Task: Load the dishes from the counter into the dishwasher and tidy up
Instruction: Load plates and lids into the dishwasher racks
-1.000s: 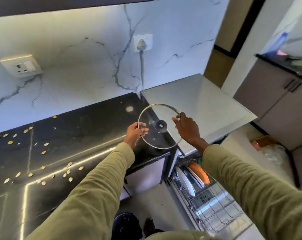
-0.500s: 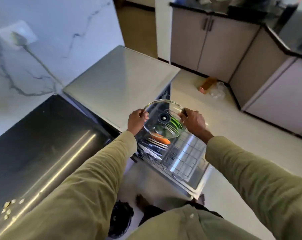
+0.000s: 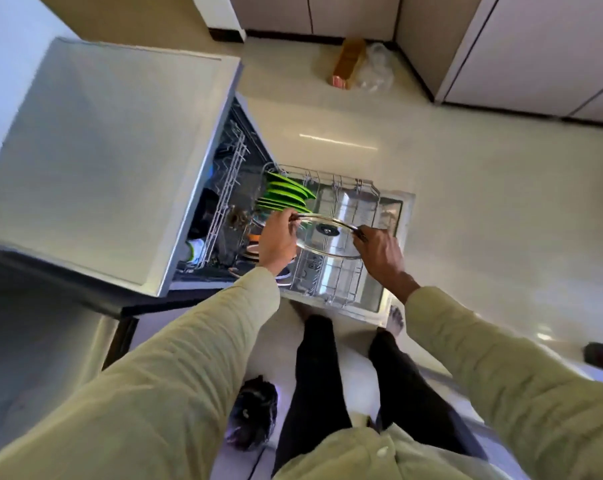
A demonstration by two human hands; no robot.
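A person's 2 hands hold a round glass lid (image 3: 327, 237) above the dishwasher's pulled-out lower rack (image 3: 341, 282). The left hand (image 3: 277, 239) grips the lid's rim on 1 side, the right hand (image 3: 379, 252) grips the opposite side. Green plates (image 3: 286, 195) stand in the rack, just behind the lid.
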